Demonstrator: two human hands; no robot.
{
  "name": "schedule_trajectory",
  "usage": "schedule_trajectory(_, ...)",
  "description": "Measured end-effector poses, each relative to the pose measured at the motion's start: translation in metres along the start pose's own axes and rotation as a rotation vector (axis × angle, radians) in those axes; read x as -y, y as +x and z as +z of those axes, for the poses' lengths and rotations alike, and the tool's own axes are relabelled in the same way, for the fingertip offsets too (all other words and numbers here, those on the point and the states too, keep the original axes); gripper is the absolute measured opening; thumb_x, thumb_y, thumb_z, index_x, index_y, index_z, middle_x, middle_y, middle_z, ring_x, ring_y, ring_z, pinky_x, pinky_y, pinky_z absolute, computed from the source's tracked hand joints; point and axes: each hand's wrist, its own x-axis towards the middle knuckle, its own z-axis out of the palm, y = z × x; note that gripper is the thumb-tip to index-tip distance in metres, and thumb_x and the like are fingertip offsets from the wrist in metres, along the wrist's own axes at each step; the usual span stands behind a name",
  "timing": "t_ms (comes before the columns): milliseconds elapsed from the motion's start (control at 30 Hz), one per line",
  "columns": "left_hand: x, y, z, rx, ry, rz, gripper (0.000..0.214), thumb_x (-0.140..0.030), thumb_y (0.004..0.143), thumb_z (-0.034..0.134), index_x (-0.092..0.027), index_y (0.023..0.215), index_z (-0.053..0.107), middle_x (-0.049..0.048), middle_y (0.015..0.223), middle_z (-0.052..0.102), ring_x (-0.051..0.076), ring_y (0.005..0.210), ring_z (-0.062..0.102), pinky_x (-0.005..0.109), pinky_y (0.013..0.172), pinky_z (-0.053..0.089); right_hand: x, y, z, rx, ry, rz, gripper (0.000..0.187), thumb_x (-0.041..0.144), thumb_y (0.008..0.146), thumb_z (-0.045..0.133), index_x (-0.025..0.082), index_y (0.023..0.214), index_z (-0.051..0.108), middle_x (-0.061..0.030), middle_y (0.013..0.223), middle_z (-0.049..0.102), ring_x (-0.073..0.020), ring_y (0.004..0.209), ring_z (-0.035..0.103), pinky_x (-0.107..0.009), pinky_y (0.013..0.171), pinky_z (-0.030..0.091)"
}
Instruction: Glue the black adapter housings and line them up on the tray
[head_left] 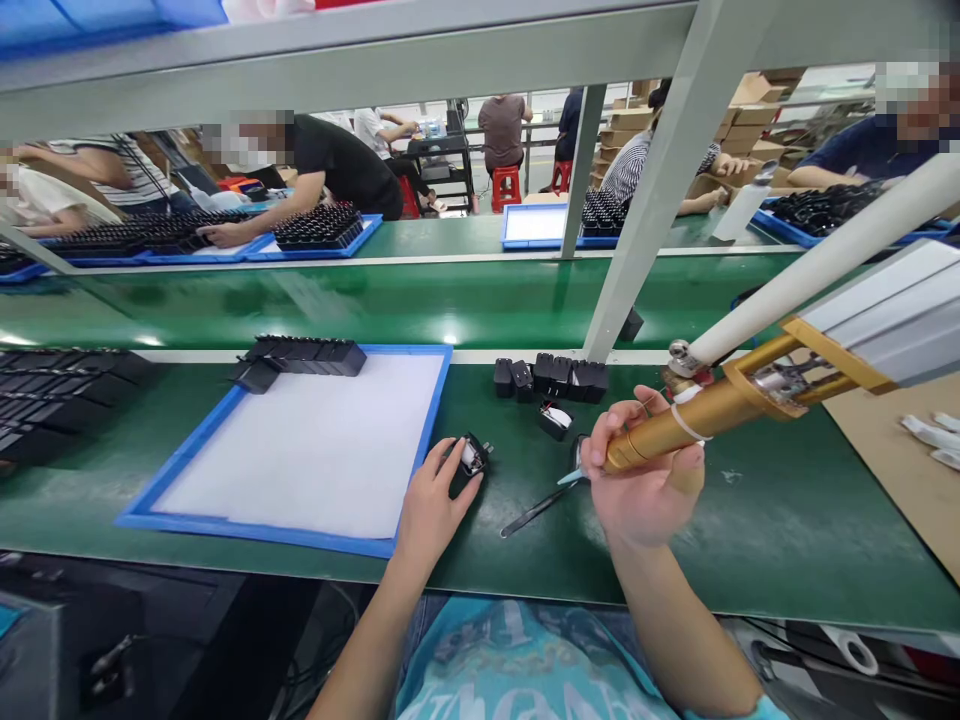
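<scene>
My left hand (431, 500) grips an open black plug adapter (473, 456) on the green bench, thumb and fingers on its sides. White parts show inside its shell, and metal prongs point right. My right hand (645, 480) is wrapped around a gold barrel-shaped dispenser (667, 430), tilted down to the left. A pale blue nozzle (571, 478) shows at its lower end, apart from the adapter. Below the nozzle lies a thin dark tool, perhaps tweezers (529, 513). Another open adapter shell (555, 419) with white inside sits just behind.
Several black adapters (551, 376) stand in a row near the bench's back edge. A blue-rimmed tray (277, 536) lies at left, with adapters (315, 356) along its back. More adapters (60, 400) are stacked far left. A slanted post (637, 200) rises behind. Co-workers sit across the line.
</scene>
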Motion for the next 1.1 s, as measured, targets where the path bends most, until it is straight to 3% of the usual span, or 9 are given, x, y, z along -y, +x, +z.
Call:
schedule_trajectory(233, 0.0, -0.001, 0.003, -0.022, 0.033, 0.004, 0.045, -0.034, 0.09, 0.058, -0.02, 0.132, 0.053, 0.013, 0.13, 0.059, 0.029, 0.11, 0.064, 0.041, 0.088, 0.057, 0.0, -0.001, 0.0, 0.0, 0.004, 0.001, 0.046, 0.061, 0.078, 0.054, 0.028, 0.109, 0.063, 0.0011, 0.081, 0.052, -0.0094, 0.05, 0.049, -0.022, 0.036, 0.039)
schedule_trajectory(467, 0.0, 0.004, -0.006, 0.058, -0.003, -0.013, 0.046, -0.033, 0.088, 0.061, -0.023, 0.132, 0.054, 0.0119, 0.129, 0.058, 0.025, 0.099, 0.066, 0.039, 0.084, 0.057, 0.001, 0.0, 0.001, 0.013, 0.0, -0.005, 0.045, 0.061, 0.079, 0.054, 0.027, 0.108, 0.063, 0.0014, 0.08, 0.051, -0.0091, 0.05, 0.049, -0.022, 0.036, 0.039)
schedule_trajectory(700, -0.003, 0.003, -0.016, 0.071, -0.117, -0.07, 0.031, -0.035, 0.089, 0.059, -0.025, 0.118, 0.063, 0.0089, 0.139, 0.054, 0.027, 0.114, 0.061, 0.042, 0.093, 0.054, 0.0, 0.0, 0.0, 0.01, 0.002, -0.004, 0.045, 0.061, 0.079, 0.054, 0.027, 0.108, 0.063, 0.0014, 0.079, 0.051, -0.0094, 0.05, 0.049, -0.022, 0.036, 0.039)
schedule_trajectory(800, -0.002, 0.009, -0.018, 0.126, -0.286, -0.163, 0.031, -0.036, 0.089, 0.059, -0.025, 0.117, 0.06, 0.0078, 0.139, 0.053, 0.026, 0.124, 0.055, 0.044, 0.101, 0.049, 0.0, 0.0, -0.001, 0.013, 0.005, -0.006, 0.045, 0.061, 0.079, 0.055, 0.028, 0.109, 0.062, 0.0013, 0.08, 0.051, -0.0094, 0.05, 0.049, -0.022, 0.036, 0.039)
schedule_trajectory(933, -0.001, 0.019, -0.022, 0.265, -0.515, -0.244, 0.049, -0.033, 0.088, 0.057, -0.027, 0.135, 0.042, 0.0078, 0.149, 0.041, 0.024, 0.133, 0.045, 0.043, 0.107, 0.044, 0.0, 0.001, -0.002, 0.008, -0.007, -0.005, 0.045, 0.061, 0.079, 0.053, 0.028, 0.109, 0.062, 0.0012, 0.081, 0.051, -0.0093, 0.05, 0.049, -0.022, 0.036, 0.039)
schedule_trajectory(1033, -0.002, 0.021, -0.024, 0.417, -0.519, -0.251, 0.066, -0.032, 0.086, 0.06, -0.031, 0.145, 0.031, 0.0075, 0.147, 0.042, 0.025, 0.131, 0.047, 0.042, 0.104, 0.046, 0.0, 0.002, -0.003, 0.005, -0.02, -0.01, 0.045, 0.061, 0.079, 0.053, 0.028, 0.108, 0.062, 0.0012, 0.08, 0.051, -0.0093, 0.05, 0.049, -0.022, 0.036, 0.039)
schedule_trajectory(1100, -0.002, 0.019, -0.024, 0.455, -0.464, -0.269, 0.071, -0.037, 0.083, 0.064, -0.033, 0.146, 0.031, 0.0076, 0.142, 0.047, 0.027, 0.127, 0.049, 0.043, 0.1, 0.047, 0.0, 0.003, -0.004, 0.003, -0.022, -0.014, 0.045, 0.061, 0.079, 0.053, 0.028, 0.108, 0.062, 0.0011, 0.08, 0.051, -0.0093, 0.05, 0.049, -0.022, 0.036, 0.038)
